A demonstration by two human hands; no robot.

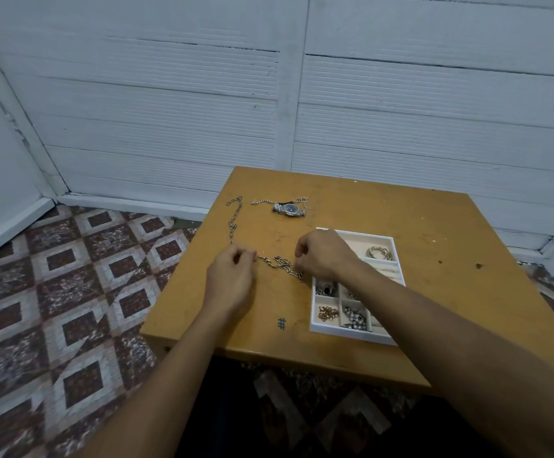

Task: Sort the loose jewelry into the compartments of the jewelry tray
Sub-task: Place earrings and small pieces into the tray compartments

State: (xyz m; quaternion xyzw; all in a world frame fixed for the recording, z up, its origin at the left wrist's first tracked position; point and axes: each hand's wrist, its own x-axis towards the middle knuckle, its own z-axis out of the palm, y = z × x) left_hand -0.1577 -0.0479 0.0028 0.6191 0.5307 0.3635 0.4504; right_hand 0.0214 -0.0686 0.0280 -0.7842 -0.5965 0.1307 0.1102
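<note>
Your left hand (232, 282) sits on the mustard-yellow wooden desk (434, 292) with its grip pressed together, pinching one stretch of the long silver link chain (235, 219). From that pinch the chain runs away from you toward the desk's far left corner, and also rightward in a bunched tangle toward your right hand (325, 256). Your right hand hovers just left of the white compartmented jewelry tray (345, 333), fingers curled down over the tangled part of the chain near the tray's left wall; its grip looks closed on the links, though the fingertips are hidden under the knuckles.

The tray lies on the desk to your right, partly covered by your right forearm. Its far compartment holds a cluster of silver bangles (380, 252). The near-left cell holds small copper-coloured chain pieces (327, 314), the cell beyond it a dark-stoned piece (326, 289), and the cell to the right a heap of silver beads (355, 319).

Near the far edge of the desk, a silver wristwatch with a dark dial (289, 209) lies on top of a thin silver chain (262, 202), well apart from the tray. A small black hash mark (281, 323) is drawn near the front edge.
</note>
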